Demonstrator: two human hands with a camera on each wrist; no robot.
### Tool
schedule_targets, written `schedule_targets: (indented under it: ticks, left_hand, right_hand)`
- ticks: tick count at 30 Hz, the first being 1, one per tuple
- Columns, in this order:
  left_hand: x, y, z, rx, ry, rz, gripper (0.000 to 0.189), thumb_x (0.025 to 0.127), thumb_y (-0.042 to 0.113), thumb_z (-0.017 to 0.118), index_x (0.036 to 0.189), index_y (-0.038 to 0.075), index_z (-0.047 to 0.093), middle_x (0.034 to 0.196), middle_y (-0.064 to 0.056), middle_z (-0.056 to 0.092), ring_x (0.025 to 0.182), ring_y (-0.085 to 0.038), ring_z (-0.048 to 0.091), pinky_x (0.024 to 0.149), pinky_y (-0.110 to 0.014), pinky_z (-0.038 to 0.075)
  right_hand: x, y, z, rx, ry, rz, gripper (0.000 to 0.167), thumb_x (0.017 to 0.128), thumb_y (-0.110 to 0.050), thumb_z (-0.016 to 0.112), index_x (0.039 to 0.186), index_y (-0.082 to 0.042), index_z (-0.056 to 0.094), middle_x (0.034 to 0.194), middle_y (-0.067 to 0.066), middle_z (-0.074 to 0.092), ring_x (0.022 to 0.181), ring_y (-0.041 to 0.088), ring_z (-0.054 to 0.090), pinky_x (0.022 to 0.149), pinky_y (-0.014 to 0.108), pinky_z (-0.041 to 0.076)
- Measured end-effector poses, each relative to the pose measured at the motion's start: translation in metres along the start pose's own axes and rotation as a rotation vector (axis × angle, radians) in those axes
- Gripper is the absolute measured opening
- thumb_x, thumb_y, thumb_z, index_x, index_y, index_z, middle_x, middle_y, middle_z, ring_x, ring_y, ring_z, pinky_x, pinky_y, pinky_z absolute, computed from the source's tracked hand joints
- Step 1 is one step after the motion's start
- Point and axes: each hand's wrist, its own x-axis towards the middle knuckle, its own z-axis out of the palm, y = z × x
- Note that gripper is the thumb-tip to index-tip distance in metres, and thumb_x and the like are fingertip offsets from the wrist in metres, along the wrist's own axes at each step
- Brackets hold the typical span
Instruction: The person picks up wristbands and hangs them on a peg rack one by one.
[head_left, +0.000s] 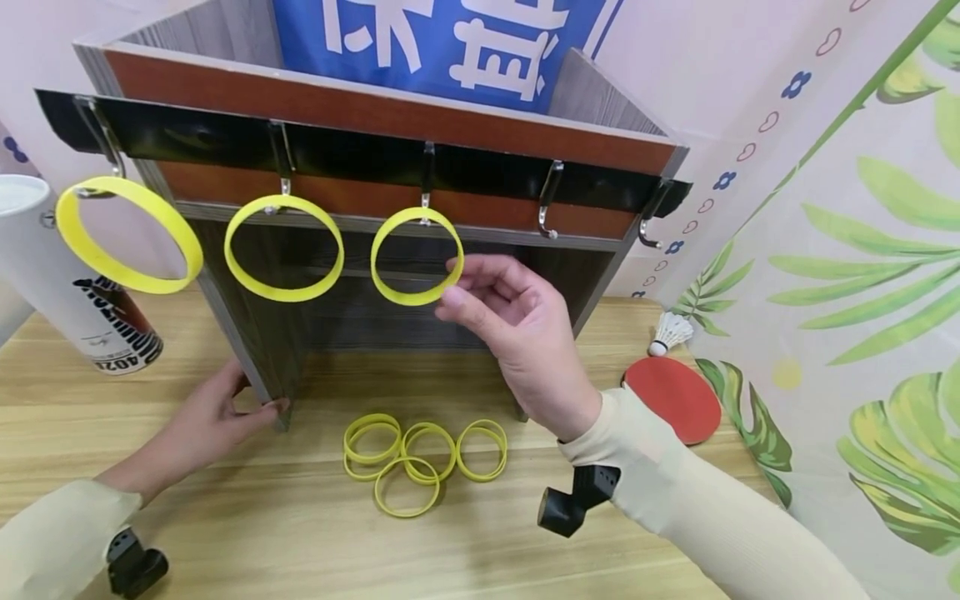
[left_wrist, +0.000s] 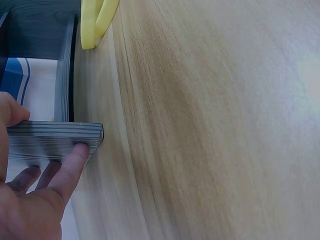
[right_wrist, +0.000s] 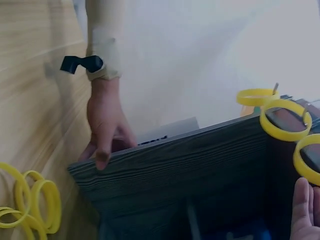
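Observation:
Three yellow wristbands hang on hooks along a black strip (head_left: pixel 495 173): the left one (head_left: pixel 187 242), the middle one (head_left: pixel 232 265) and the right one (head_left: pixel 377 275). My right hand (head_left: pixel 536 333) pinches the right band's lower right edge, with the thumb in front and a fingertip showing through the loop. In the right wrist view its thumb (right_wrist: pixel 301 205) meets that band (right_wrist: pixel 306 172). My left hand (head_left: pixel 213 408) grips the foot of the wooden shelf's left side panel (left_wrist: pixel 55 130), thumb on one face and fingers on the other. Two hooks (head_left: pixel 551 200) at the right carry nothing.
Several loose yellow wristbands (head_left: pixel 407 498) lie on the wooden table (head_left: pixel 300 542) in front of the shelf. A white shuttlecock tube (head_left: pixel 52 275) stands at the left. To the right are a red paddle (head_left: pixel 675 396) and a shuttlecock (head_left: pixel 672 331), near the leaf-patterned wall.

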Motion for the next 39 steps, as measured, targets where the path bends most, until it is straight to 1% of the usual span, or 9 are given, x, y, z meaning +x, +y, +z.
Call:
schedule_targets:
  ticks: [6, 10, 13, 15, 17, 19, 22, 28, 39]
  left_hand:
    - [-0.001, 0.000, 0.000, -0.002, -0.003, -0.014, 0.073, 0.092, -0.005, 0.072, 0.157, 0.001, 0.038, 0.145, -0.034, 0.055, 0.119, 0.027, 0.038, 0.088, 0.001, 0.040]
    - [0.000, 0.001, -0.001, 0.001, -0.006, -0.018, 0.073, 0.093, -0.004, 0.072, 0.157, 0.002, 0.038, 0.146, -0.034, 0.055, 0.119, 0.026, 0.038, 0.086, 0.000, 0.042]
    - [0.001, 0.002, -0.002, 0.005, -0.004, -0.020, 0.074, 0.093, -0.003, 0.073, 0.157, 0.003, 0.038, 0.146, -0.033, 0.055, 0.119, 0.026, 0.038, 0.086, 0.000, 0.041]
    - [0.002, 0.002, -0.002, 0.007, -0.001, -0.019, 0.074, 0.093, -0.002, 0.073, 0.158, 0.004, 0.038, 0.147, -0.033, 0.055, 0.119, 0.026, 0.038, 0.087, 0.001, 0.040]
    - [0.001, 0.002, -0.003, 0.004, 0.000, -0.021, 0.073, 0.093, -0.002, 0.073, 0.157, 0.003, 0.038, 0.147, -0.033, 0.055, 0.119, 0.026, 0.038, 0.088, 0.001, 0.039]
    - [0.000, 0.002, -0.003, -0.003, -0.004, -0.028, 0.073, 0.093, -0.003, 0.072, 0.157, 0.002, 0.038, 0.147, -0.033, 0.054, 0.119, 0.026, 0.038, 0.087, 0.001, 0.041]
    - [-0.001, 0.001, -0.002, -0.006, -0.010, -0.047, 0.072, 0.094, -0.002, 0.071, 0.158, 0.002, 0.037, 0.147, -0.034, 0.053, 0.119, 0.027, 0.037, 0.084, -0.001, 0.043]
    - [-0.001, 0.000, 0.000, 0.015, 0.003, -0.032, 0.073, 0.092, -0.002, 0.073, 0.156, 0.002, 0.039, 0.145, -0.035, 0.055, 0.118, 0.027, 0.036, 0.084, -0.001, 0.042]
    - [-0.002, 0.003, -0.002, 0.003, -0.018, -0.051, 0.075, 0.094, -0.001, 0.072, 0.159, 0.002, 0.035, 0.149, -0.034, 0.051, 0.116, 0.027, 0.038, 0.079, -0.007, 0.048]
  right_hand:
    - [-0.006, 0.018, -0.005, -0.108, -0.023, 0.071, 0.027, 0.098, 0.006, 0.064, 0.125, 0.008, 0.060, 0.102, -0.002, 0.070, 0.093, 0.008, 0.070, 0.091, 0.025, 0.060]
    - [-0.010, 0.041, -0.012, -0.192, -0.076, 0.122, 0.029, 0.098, 0.004, 0.065, 0.126, 0.011, 0.061, 0.104, 0.014, 0.071, 0.091, 0.011, 0.072, 0.091, 0.032, 0.062]
    - [-0.014, 0.063, -0.019, -0.255, -0.174, 0.204, 0.028, 0.099, 0.000, 0.066, 0.125, 0.010, 0.064, 0.109, 0.026, 0.071, 0.094, 0.021, 0.074, 0.091, 0.038, 0.063]
    - [-0.018, 0.079, -0.023, -0.319, -0.258, 0.269, 0.027, 0.099, -0.004, 0.068, 0.124, 0.008, 0.066, 0.111, 0.026, 0.071, 0.097, 0.025, 0.074, 0.092, 0.039, 0.062]
    - [-0.022, 0.094, -0.027, -0.409, -0.351, 0.308, 0.026, 0.099, -0.007, 0.069, 0.122, 0.006, 0.069, 0.112, 0.023, 0.073, 0.099, 0.021, 0.072, 0.093, 0.034, 0.061]
    - [-0.026, 0.109, -0.030, -0.496, -0.434, 0.326, 0.024, 0.100, -0.010, 0.069, 0.120, 0.004, 0.071, 0.111, 0.019, 0.075, 0.097, 0.010, 0.069, 0.093, 0.028, 0.059]
    - [-0.031, 0.127, -0.033, -0.585, -0.517, 0.335, 0.021, 0.100, -0.010, 0.069, 0.117, 0.003, 0.072, 0.108, 0.017, 0.076, 0.093, 0.000, 0.063, 0.089, 0.019, 0.054]
    - [-0.036, 0.146, -0.032, -0.625, -0.567, 0.423, 0.018, 0.100, -0.009, 0.070, 0.115, -0.001, 0.073, 0.106, 0.014, 0.075, 0.089, -0.002, 0.062, 0.084, 0.014, 0.053]
    - [-0.034, 0.146, -0.030, -0.620, -0.683, 0.435, 0.017, 0.100, -0.007, 0.068, 0.114, 0.002, 0.072, 0.109, 0.016, 0.077, 0.092, -0.004, 0.064, 0.086, 0.014, 0.054]
